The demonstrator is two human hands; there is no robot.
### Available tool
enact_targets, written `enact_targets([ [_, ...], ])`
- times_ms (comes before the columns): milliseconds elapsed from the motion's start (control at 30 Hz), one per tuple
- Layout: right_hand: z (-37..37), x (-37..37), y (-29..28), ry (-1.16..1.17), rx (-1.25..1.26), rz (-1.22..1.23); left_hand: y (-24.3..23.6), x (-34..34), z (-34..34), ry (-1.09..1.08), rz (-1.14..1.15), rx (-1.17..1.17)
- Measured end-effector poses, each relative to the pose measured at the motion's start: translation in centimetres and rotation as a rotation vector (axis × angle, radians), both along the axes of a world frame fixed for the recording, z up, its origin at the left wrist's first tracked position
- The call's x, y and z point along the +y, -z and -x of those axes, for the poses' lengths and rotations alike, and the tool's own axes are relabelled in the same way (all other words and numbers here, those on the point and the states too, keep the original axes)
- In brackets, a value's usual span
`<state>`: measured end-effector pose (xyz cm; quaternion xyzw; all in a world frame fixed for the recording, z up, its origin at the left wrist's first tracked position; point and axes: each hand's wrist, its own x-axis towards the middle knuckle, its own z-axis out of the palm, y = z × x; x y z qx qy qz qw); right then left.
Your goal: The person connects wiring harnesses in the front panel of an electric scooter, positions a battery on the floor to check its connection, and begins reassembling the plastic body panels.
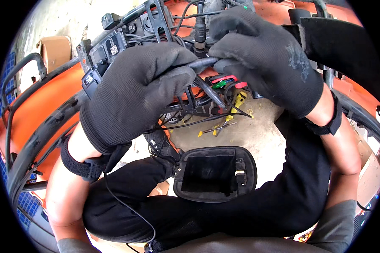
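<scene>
The left gloved hand (pixel 135 88) and right gloved hand (pixel 266 59) are each pinched closed, thumb against fingers, on a dark cable (pixel 202 63), which spans the gap between them. A black connector (pixel 199 30) sits just beyond, on the far side. An open black case (pixel 250 173) lies near, between the legs (pixel 126 181).

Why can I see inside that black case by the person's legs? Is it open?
Open: the black case shows its dark hollow, with no lid covering it.
</scene>
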<state>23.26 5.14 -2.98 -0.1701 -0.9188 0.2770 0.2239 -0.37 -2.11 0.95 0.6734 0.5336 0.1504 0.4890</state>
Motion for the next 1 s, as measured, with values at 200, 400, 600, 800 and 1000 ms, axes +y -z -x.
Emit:
enact_targets([
  [200,0.1,-0.1,1.1,0.038,-0.023,-0.004,0.6,0.1,-0.2,0.132,-0.285,0.161],
  [400,0.3,0.1,1.1,0.017,0.008,-0.099,0.8,0.0,-0.1,0.171,-0.421,0.231],
  [600,-0.6,-0.8,0.9,0.054,-0.176,-0.073,0.7,-0.1,-0.4,0.188,-0.46,0.291],
  [800,-0.3,-1.0,1.0,0.054,-0.085,0.071,0.5,0.0,-0.7,0.222,-0.44,0.291],
  [1000,-0.5,-0.5,1.8,-0.022,0.017,0.061,1.1,0.2,-0.7,0.238,-0.539,0.229],
])
